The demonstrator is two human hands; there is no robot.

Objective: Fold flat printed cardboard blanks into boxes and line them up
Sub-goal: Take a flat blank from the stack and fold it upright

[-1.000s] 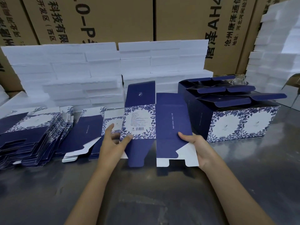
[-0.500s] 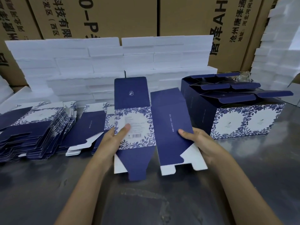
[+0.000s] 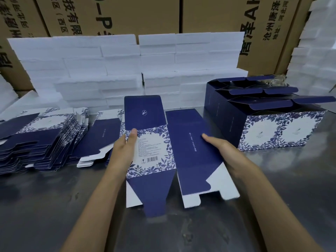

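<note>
I have both hands on one cardboard blank (image 3: 169, 151), lifted above the grey metal table (image 3: 54, 206) in the middle of my view. My left hand (image 3: 123, 151) grips the blank's left edge, thumb lying across the floral panel near the printed text and barcode, the fingers hidden behind the card. My right hand (image 3: 225, 151) holds the right edge, thumb flat on the plain navy panel, the rest of its fingers out of sight underneath. The blank is partly opened, the floral panel and the navy panel meeting at a crease between my hands, with a navy lid flap standing up at the top and the white-backed bottom flaps hanging toward me. To my left, a stack of flat blanks (image 3: 36, 140) lies fanned on the table, with a smaller pile (image 3: 96, 142) just beside it. To my right, the finished boxes (image 3: 272, 128) stand side by side, touching, top flaps open. Behind everything sit white foam slabs (image 3: 127, 70) stacked against brown shipping cartons (image 3: 127, 15).
</note>
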